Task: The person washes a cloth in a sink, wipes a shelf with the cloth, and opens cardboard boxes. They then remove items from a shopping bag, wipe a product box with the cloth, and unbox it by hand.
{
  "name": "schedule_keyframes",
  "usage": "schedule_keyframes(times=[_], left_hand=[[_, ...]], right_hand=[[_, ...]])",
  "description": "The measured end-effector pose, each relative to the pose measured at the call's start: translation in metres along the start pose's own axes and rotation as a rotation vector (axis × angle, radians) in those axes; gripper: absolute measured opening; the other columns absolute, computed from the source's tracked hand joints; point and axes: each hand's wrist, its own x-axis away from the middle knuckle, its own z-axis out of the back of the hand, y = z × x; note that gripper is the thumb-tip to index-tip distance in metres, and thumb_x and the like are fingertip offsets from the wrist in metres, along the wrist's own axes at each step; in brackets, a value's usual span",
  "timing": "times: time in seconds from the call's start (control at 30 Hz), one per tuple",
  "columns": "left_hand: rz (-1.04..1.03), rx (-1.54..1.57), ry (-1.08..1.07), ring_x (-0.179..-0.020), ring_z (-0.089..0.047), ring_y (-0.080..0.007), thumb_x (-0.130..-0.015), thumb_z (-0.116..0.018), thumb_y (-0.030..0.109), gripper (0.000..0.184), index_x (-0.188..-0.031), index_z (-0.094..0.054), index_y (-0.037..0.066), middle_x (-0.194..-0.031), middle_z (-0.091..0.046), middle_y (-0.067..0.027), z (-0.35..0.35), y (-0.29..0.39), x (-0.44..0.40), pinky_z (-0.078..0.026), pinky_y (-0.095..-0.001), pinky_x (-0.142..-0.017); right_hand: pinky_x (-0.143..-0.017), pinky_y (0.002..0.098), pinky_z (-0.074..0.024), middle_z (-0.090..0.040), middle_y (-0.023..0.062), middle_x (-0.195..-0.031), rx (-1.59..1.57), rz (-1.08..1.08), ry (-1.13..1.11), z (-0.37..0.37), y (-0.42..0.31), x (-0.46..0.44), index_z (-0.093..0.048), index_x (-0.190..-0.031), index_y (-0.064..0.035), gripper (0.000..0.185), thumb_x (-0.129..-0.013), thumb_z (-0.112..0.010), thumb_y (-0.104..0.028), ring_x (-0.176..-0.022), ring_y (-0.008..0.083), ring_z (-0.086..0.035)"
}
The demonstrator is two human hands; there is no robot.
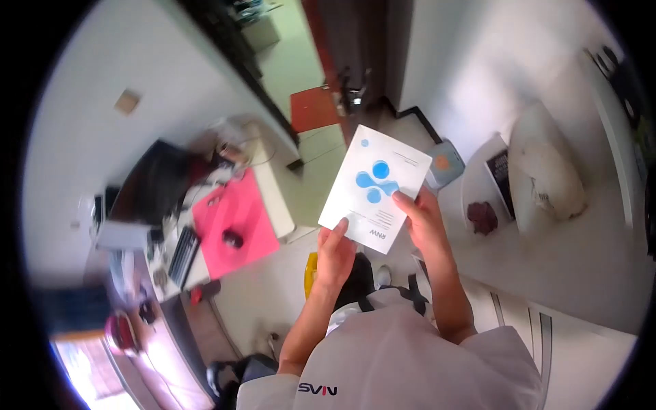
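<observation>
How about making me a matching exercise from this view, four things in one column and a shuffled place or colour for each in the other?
Things:
1. Pack
2. Mouse
3. Pad
4. Keyboard

Places and colours:
A. Bright pink all over
B. Long and dark, lying next to the pad
C. Held by the left hand and the right hand
D. Small and dark, lying on the pad

Right pairs: 1-C, 2-D, 3-A, 4-B
</observation>
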Motion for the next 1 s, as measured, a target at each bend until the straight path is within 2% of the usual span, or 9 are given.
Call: schedule_keyframes(times=[0.13, 0.2, 0.37, 0.5, 0.6, 0.7, 0.87, 0.97, 1.0], left_hand=[[-0.191, -0.116, 0.066, -0.113, -0.052, -0.0191, -0.090, -0.057, 0.017, 0.046, -0.130, -0.042, 0.000, -0.124, -0.055, -0.0090, 0.011, 0.020, 0.057, -0.041, -0.0373, -0.096], [-0.240, -0.118, 0.102, -0.113, -0.053, -0.0195, -0.090, -0.057, 0.018, 0.046, -0.130, -0.042, 0.000, -0.124, -0.054, -0.0098, 0.020, 0.023, 0.078, -0.041, -0.0377, -0.096], [-0.375, -0.007, 0.156, -0.114, -0.053, -0.0204, -0.090, -0.060, 0.018, 0.047, -0.129, -0.041, 0.000, -0.123, -0.054, -0.0105, 0.041, 0.043, 0.133, -0.041, -0.0387, -0.098], [-0.468, 0.062, 0.132, -0.115, -0.052, -0.0206, -0.089, -0.061, 0.017, 0.048, -0.129, -0.041, 0.000, -0.124, -0.054, -0.0105, 0.059, 0.058, 0.174, -0.040, -0.0392, -0.099], [-0.522, 0.059, 0.124, -0.116, -0.051, -0.0208, -0.089, -0.060, 0.015, 0.049, -0.131, -0.039, 0.001, -0.125, -0.052, -0.0113, 0.085, 0.064, 0.208, -0.041, -0.0400, -0.099], [-0.566, 0.042, 0.098, -0.116, -0.052, -0.0219, -0.090, -0.059, 0.014, 0.050, -0.133, -0.036, 0.001, -0.127, -0.051, -0.0125, 0.099, 0.074, 0.251, -0.042, -0.0414, -0.098], [-0.624, 0.028, 0.073, -0.116, -0.052, -0.0249, -0.091, -0.056, 0.011, 0.051, -0.136, -0.033, 0.001, -0.129, -0.048, -0.0135, 0.111, 0.086, 0.308, -0.046, -0.0425, -0.096], [-0.674, 0.033, 0.114, -0.116, -0.053, -0.0256, -0.092, -0.053, 0.009, 0.052, -0.139, -0.030, 0.005, -0.130, -0.047, -0.0142, 0.121, 0.091, 0.339, -0.048, -0.0396, -0.095], [-0.721, -0.051, 0.163, -0.116, -0.053, -0.0269, -0.090, -0.056, 0.008, 0.055, -0.140, -0.031, 0.008, -0.130, -0.047, -0.0146, 0.119, 0.095, 0.349, -0.047, -0.0401, -0.095]], right_hand=[[-0.081, 0.0268, -0.0485, -0.060, 0.0091, -0.109, -0.019, -0.035, -0.127, -0.032, 0.006, 0.023, -0.049, -0.119, 0.0046, 0.039, -0.086, -0.063, -0.012, -0.095, 0.0131, -0.060], [-0.085, 0.0270, -0.0462, -0.060, 0.0092, -0.110, -0.023, -0.112, -0.200, -0.045, 0.006, 0.034, -0.049, -0.119, 0.0057, 0.040, -0.086, -0.063, -0.012, -0.098, 0.0133, -0.058], [-0.091, 0.0278, -0.0420, -0.057, 0.0103, -0.114, 0.134, 0.039, -0.294, -0.103, 0.015, 0.082, -0.046, -0.122, 0.0058, 0.042, -0.087, -0.062, -0.012, -0.104, 0.0134, -0.054], [-0.093, 0.0283, -0.0412, -0.056, 0.0110, -0.116, 0.152, -0.005, -0.432, -0.134, 0.027, 0.109, -0.045, -0.123, 0.0053, 0.043, -0.088, -0.062, -0.013, -0.106, 0.0138, -0.053], [-0.091, 0.0282, -0.0425, -0.057, 0.0110, -0.115, 0.145, -0.067, -0.477, -0.156, 0.044, 0.127, -0.046, -0.122, 0.0049, 0.041, -0.089, -0.061, -0.013, -0.104, 0.0143, -0.054], [-0.084, 0.0281, -0.0482, -0.058, 0.0109, -0.112, 0.070, -0.133, -0.475, -0.182, 0.062, 0.152, -0.048, -0.121, 0.0046, 0.037, -0.090, -0.059, -0.013, -0.098, 0.0151, -0.059], [-0.083, 0.0286, -0.0496, -0.059, 0.0100, -0.112, 0.084, -0.280, -0.494, -0.216, 0.080, 0.186, -0.049, -0.120, 0.0051, 0.038, -0.091, -0.056, -0.018, -0.098, 0.0156, -0.060], [-0.084, 0.0281, -0.0498, -0.059, 0.0097, -0.114, 0.035, -0.470, -0.529, -0.228, 0.099, 0.202, -0.049, -0.122, 0.0036, 0.040, -0.092, -0.056, -0.021, -0.100, 0.0156, -0.060], [-0.083, 0.0289, -0.0504, -0.059, 0.0095, -0.116, -0.002, -0.557, -0.523, -0.232, 0.105, 0.208, -0.049, -0.122, 0.0029, 0.040, -0.092, -0.056, -0.022, -0.100, 0.0160, -0.061]])
